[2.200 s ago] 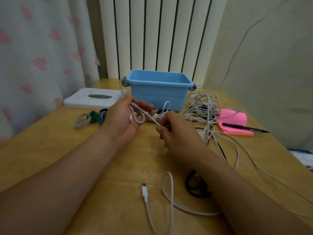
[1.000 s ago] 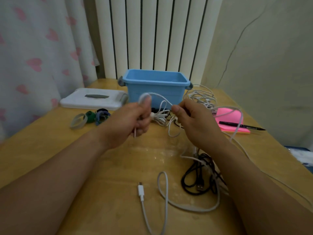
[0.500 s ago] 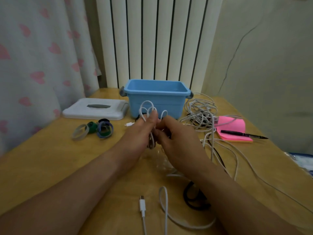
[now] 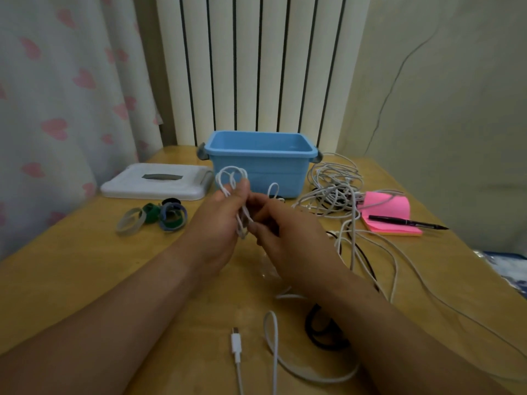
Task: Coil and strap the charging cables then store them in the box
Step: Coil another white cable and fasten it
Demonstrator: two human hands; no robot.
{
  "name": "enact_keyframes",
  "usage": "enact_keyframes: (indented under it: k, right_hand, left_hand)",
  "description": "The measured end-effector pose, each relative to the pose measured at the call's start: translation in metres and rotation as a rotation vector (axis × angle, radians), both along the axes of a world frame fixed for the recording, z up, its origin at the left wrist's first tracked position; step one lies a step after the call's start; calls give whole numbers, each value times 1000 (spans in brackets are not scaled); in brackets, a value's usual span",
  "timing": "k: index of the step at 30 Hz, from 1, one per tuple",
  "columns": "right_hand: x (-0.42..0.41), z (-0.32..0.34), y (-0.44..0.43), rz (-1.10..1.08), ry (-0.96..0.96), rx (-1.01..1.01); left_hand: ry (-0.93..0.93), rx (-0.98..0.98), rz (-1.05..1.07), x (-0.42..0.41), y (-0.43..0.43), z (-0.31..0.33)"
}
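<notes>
- One head view: showing both forearms reaching in over the wooden table (image 4: 85, 266) and meeting near its middle.
- Clasping a bundle of white cable (image 4: 231, 175) in the left grip (image 4: 219, 223), fingers curled round the strands, several loops standing up above the fingertips.
- Pinching the lower part of that same bundle with the right grip (image 4: 288, 232), thumb and fingers clenched on the strands, right against the left grip.
- Showing one more small white loop rising just behind the right grip; not telling where the free end is running.
- Showing the blue box (image 4: 256, 172) standing upright and open behind both grips, close to the radiator (image 4: 256, 67), apart from the held bundle.
- Showing the white lid (image 4: 154, 183) lying flat just left of the box.
- Showing a cluster of ring-shaped straps (image 4: 154, 216), clear, green and blue, lying in front of the lid, left of the left grip.
- Showing a tangle of cables (image 4: 333, 183) heaped just right of the box, strands trailing toward the near right edge.
- Showing a pink note pad (image 4: 387, 209) beside the tangle, a black pen (image 4: 405, 222) lying across it.
- Showing a loose plug-ended cable (image 4: 236, 342) lying near the front edge, and a black cable (image 4: 322, 334) partly hidden under the right forearm.
- Showing a heart-patterned curtain (image 4: 57, 95) hanging at the left.
</notes>
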State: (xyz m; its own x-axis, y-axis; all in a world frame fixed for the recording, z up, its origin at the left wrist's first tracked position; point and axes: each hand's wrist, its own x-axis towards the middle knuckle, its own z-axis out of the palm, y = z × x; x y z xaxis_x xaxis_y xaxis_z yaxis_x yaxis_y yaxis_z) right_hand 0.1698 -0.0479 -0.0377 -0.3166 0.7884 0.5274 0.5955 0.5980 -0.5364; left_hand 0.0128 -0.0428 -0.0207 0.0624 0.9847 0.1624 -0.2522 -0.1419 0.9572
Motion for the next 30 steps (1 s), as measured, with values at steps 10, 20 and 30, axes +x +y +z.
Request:
enact_keyframes:
  k: [10, 20, 30]
  right_hand:
    - [22, 14, 3, -134, -435, -30]
    - [35, 22, 15, -43, -14, -212]
    - [35, 23, 10, 51, 153, -241]
  left_hand:
    - [-285, -42, 169, -52, 22, 18]
    - [1059, 240, -138, -13, -6, 8]
    - [1128, 269, -137, -17, -1, 3]
